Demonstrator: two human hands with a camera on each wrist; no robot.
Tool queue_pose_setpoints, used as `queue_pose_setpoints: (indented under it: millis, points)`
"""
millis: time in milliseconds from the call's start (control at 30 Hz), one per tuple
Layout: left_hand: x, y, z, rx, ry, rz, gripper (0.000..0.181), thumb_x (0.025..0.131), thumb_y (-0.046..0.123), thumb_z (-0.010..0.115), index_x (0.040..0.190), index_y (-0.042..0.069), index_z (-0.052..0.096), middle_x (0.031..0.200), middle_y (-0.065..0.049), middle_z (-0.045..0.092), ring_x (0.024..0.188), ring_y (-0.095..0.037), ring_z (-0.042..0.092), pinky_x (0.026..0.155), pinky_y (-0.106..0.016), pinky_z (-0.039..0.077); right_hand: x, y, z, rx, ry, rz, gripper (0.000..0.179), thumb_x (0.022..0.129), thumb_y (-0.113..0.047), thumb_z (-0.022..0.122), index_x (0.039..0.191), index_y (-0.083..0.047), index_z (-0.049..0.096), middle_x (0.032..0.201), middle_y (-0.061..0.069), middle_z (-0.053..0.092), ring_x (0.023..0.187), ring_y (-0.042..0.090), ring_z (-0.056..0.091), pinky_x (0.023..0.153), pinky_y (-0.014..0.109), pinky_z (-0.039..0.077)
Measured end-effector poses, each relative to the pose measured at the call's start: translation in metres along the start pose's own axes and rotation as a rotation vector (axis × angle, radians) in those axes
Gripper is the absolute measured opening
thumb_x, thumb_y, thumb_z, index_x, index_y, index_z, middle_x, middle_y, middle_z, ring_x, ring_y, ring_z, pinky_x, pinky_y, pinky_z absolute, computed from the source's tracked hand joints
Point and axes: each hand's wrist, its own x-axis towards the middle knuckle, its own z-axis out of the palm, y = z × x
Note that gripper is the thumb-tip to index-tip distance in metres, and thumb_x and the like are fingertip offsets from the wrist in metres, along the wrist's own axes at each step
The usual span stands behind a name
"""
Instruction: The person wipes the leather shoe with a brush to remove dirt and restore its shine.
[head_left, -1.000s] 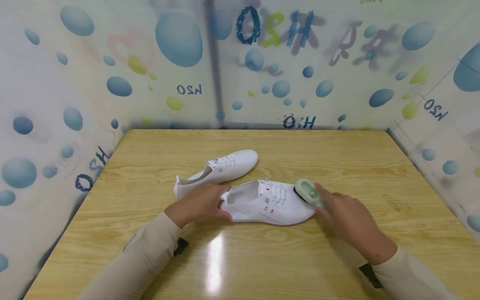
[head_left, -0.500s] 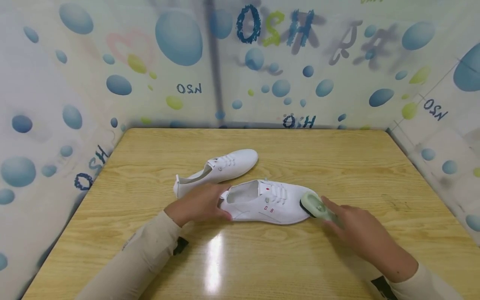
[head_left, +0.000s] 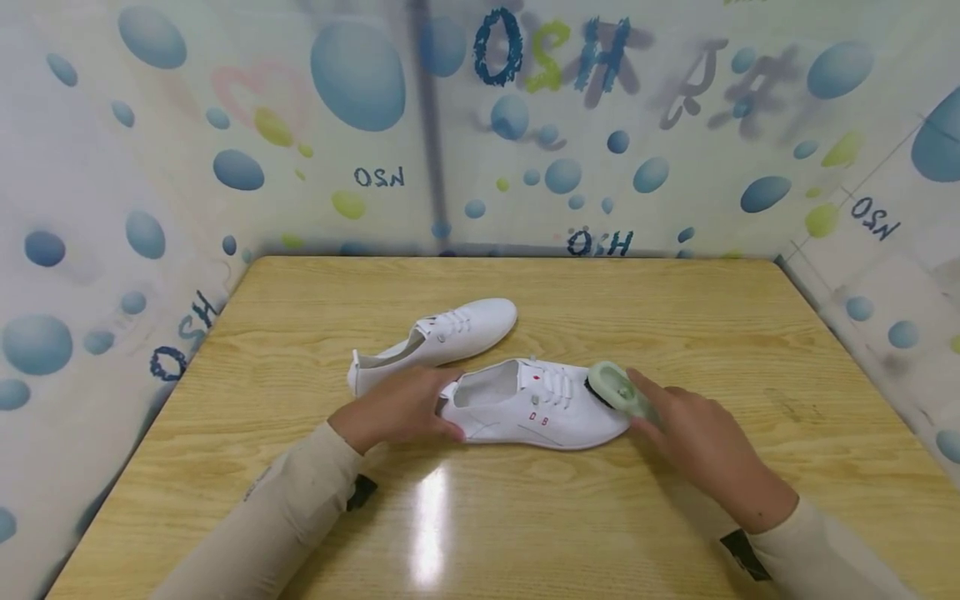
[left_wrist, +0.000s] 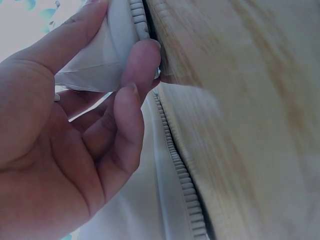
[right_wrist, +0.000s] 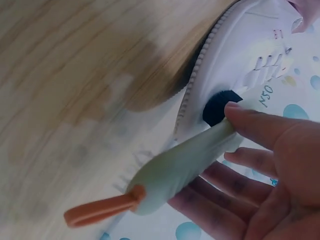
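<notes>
A white lace-up shoe (head_left: 502, 417) with small red letters on its side lies on the table, toe to the right. My left hand (head_left: 405, 406) grips its heel, thumb on the near side; the left wrist view shows the fingers curled round the heel above the ribbed sole. In my right hand (head_left: 701, 433) is a pale green shoe brush (head_left: 617, 387), its dark bristles (right_wrist: 220, 107) against the upper at the toe. An orange loop (right_wrist: 100, 210) hangs from the handle's end in the right wrist view.
The second white shoe (head_left: 480, 329) lies just behind, its heel partly covered by my left hand. The wooden table (head_left: 675, 308) meets walls (head_left: 555, 125) printed with blue and green bubbles at the back and sides.
The brush slid toward the toe tip and down half a second ago, and is now back up nearer the laces. My left hand and both shoes have stayed in place.
</notes>
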Motion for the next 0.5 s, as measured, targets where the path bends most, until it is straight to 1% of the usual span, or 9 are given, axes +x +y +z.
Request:
queue_pose_setpoints:
  millis: [100,200,333,500]
  points:
    - [0.0002,-0.0008,0.0006,-0.001,0.006,0.012,0.063,0.071,0.046,0.088,0.117,0.014,0.061,0.089,0.007,0.06,0.082,-0.012,0.054,0.08,-0.033,0.048,0.0008,0.0032,-0.0007,-0.002,0.011,0.02,0.064,0.088,-0.026,0.077,0.143,-0.005,0.052,0.092,0.022,0.072,0.074,0.031,0.068,0.058,0.046,0.052]
    - [0.0002,-0.0013,0.0009,-0.002,0.01,0.02,0.061,0.071,0.046,0.088,0.114,0.015,0.061,0.087,0.007,0.06,0.081,-0.011,0.054,0.079,-0.032,0.048,-0.0005,0.0059,-0.0018,-0.006,0.006,0.036,0.064,0.089,-0.027,0.076,0.143,-0.003,0.052,0.09,0.022,0.071,0.072,0.031,0.068,0.058,0.045,0.052]
    - [-0.0005,-0.0009,0.0005,-0.006,0.009,0.016,0.063,0.071,0.046,0.088,0.118,0.013,0.061,0.091,0.006,0.062,0.083,-0.011,0.055,0.081,-0.033,0.049,-0.0035,0.0074,-0.0028,-0.015,-0.017,0.043,0.063,0.09,-0.028,0.075,0.142,-0.001,0.052,0.086,0.021,0.071,0.068,0.026,0.066,0.055,0.041,0.05]
    - [-0.0013,-0.0001,-0.0005,-0.009,0.007,0.009,0.068,0.071,0.046,0.088,0.122,0.011,0.061,0.095,0.005,0.064,0.087,-0.011,0.057,0.084,-0.035,0.05,-0.0086,0.0096,-0.0033,-0.009,-0.021,0.029,0.061,0.089,-0.024,0.076,0.14,0.0,0.053,0.084,0.019,0.071,0.065,0.021,0.063,0.054,0.038,0.048]
